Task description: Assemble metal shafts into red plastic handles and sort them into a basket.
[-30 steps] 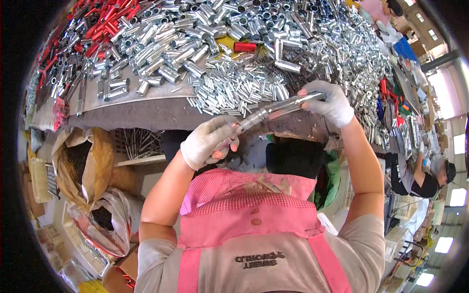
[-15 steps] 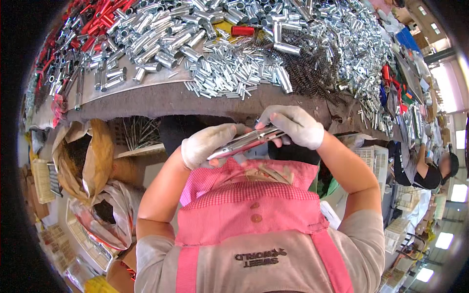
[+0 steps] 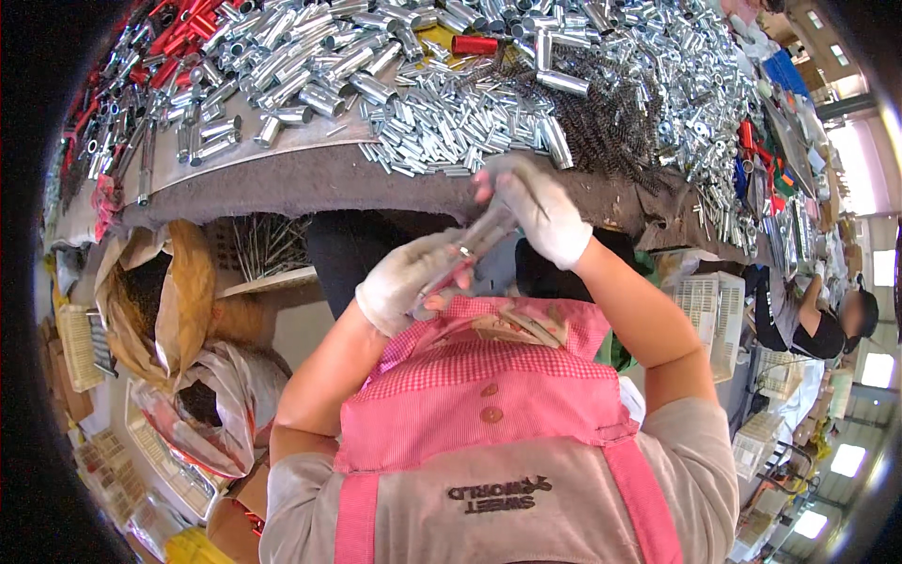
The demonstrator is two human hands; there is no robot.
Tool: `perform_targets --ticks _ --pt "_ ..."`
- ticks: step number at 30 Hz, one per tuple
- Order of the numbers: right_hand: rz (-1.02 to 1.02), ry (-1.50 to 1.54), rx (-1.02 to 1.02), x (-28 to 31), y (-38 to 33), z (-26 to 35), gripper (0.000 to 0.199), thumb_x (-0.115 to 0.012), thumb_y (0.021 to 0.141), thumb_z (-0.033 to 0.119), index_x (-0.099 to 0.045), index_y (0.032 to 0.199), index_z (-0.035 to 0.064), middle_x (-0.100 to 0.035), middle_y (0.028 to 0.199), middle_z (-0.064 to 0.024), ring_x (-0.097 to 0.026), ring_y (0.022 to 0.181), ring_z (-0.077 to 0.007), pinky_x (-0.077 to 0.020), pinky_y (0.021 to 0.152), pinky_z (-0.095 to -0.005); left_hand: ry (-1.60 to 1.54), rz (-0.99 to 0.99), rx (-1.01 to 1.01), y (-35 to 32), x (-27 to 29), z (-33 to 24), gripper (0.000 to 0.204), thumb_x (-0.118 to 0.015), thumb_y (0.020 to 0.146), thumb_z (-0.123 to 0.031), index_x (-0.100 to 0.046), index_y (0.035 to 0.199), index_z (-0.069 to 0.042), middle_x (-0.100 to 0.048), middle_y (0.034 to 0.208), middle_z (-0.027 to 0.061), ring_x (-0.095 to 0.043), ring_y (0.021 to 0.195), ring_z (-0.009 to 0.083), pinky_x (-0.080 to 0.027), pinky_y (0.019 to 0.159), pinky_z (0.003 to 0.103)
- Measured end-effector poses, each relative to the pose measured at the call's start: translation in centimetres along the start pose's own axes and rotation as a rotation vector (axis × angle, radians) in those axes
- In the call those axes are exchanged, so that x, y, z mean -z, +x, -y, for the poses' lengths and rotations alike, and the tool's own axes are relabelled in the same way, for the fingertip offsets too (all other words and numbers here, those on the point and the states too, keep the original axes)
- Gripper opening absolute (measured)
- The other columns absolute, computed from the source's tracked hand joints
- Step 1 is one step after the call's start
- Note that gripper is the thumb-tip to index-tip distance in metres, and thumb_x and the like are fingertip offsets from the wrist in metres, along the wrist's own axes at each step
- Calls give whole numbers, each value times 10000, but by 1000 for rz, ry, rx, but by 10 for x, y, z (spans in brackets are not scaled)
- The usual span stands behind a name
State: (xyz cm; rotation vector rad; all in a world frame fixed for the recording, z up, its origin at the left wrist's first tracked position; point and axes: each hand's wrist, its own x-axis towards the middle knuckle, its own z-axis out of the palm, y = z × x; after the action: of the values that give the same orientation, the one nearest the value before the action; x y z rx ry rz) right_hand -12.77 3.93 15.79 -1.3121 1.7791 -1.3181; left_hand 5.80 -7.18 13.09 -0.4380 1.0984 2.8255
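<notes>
A slim, shiny metal tube assembly (image 3: 483, 233) slants between my gloved hands in front of the pink apron, blurred by motion. My left hand (image 3: 399, 282), in a whitish glove, is closed round its lower end. Around the upper end my right hand (image 3: 545, 218), gloved alike, is closed and smeared by motion, close to the table's front edge. What the right fingers touch at the tip is partly hidden. Just beyond the hands lies a heap of short thin metal tubes (image 3: 437, 122).
Larger chrome tubes (image 3: 291, 70), red tubes (image 3: 474, 45) and dark springs (image 3: 606, 122) cover the cloth-covered table (image 3: 310, 193). Open sacks (image 3: 155, 310) stand at the left below it. A white crate (image 3: 709, 315) sits at the right. Another person (image 3: 822, 324) works farther right.
My right hand has moved up toward the table edge and blurred. The metal tube assembly has tilted steeper, its right end rising. My left hand keeps hold of the lower end.
</notes>
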Motion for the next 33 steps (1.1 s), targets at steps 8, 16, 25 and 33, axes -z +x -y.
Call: perform_targets --ticks 8,16,25,33 --pt "-268 -856 183 0 26 -30 131 -630 798 157 -599 902 84 -595 867 -119 -604 797 -317 -493 693 -393 -345 -131 -155 -4 30 -1 224 -414 988 -304 -457 1050 -93 -521 875 98 -422 468 64 -284 349 168" --pt "28 -424 252 3 12 31 143 -617 817 132 -624 942 63 -626 894 -133 -614 841 -333 -504 739 -387 -206 -130 -192 2 15 1 355 -451 976 -275 -438 1260 -63 -557 850 86 -435 494 81 -295 381 176" --pt "64 -859 340 -21 -2 36 152 -578 766 123 -604 904 66 -608 803 -114 -618 745 -314 -513 663 -404 -351 -78 -198 8 1 5 360 -488 962 -180 -457 1305 -76 -583 883 63 -495 570 96 -340 435 176" --pt "318 634 -559 -25 1 7 432 -688 779 147 -544 1163 10 -616 820 -42 -481 568 -65 -378 486 -208 292 -80 -278 -8 10 -11 489 -520 934 -100 -357 1395 -73 -577 972 26 -465 611 44 -365 486 166"
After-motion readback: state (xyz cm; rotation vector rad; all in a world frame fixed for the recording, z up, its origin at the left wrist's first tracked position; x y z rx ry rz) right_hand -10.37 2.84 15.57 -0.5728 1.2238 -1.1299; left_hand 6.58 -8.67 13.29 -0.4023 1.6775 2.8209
